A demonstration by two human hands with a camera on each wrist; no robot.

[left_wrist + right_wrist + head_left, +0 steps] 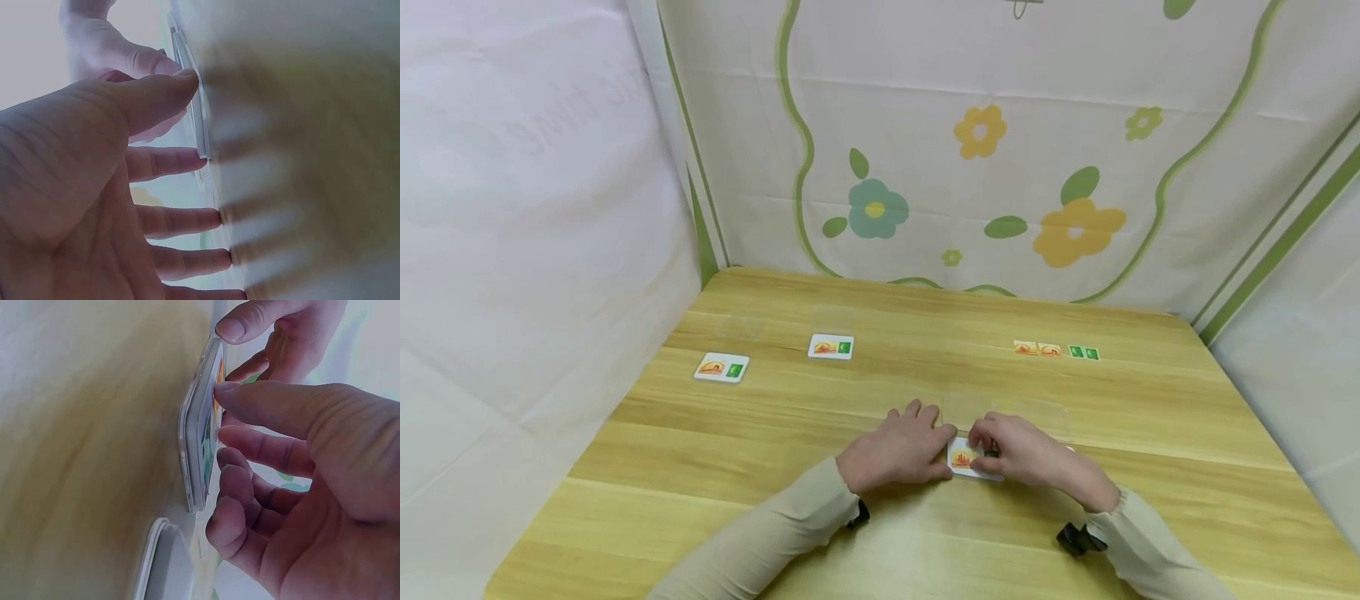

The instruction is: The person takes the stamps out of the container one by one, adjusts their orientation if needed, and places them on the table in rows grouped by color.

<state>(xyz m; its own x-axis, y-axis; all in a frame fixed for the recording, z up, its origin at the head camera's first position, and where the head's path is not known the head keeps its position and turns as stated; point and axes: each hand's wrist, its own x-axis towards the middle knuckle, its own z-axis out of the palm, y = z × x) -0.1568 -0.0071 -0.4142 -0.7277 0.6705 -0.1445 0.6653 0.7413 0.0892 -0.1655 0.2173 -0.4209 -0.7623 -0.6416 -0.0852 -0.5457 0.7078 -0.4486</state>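
Note:
On the table in front of me lies a white rectangular card (957,469), thick-edged, bearing an orange picture tile (962,456) and a green tile (207,450) largely covered by my fingers in the head view. My left hand (898,447) rests flat at its left end, thumb and index finger against the edge, the other fingers spread on the tabletop. Curled over the card's top, my right hand (1018,450) pinches the orange tile between thumb (232,394) and index fingertip (234,435); its other fingers bend beside the green tile.
Two similar white cards (721,367) (831,347) with orange and green pictures lie at the back left. Loose orange tiles (1037,348) and green tiles (1084,352) sit back right. Clear sheets (1041,412) lie beyond my hands. A white piece (172,565) is near my right wrist.

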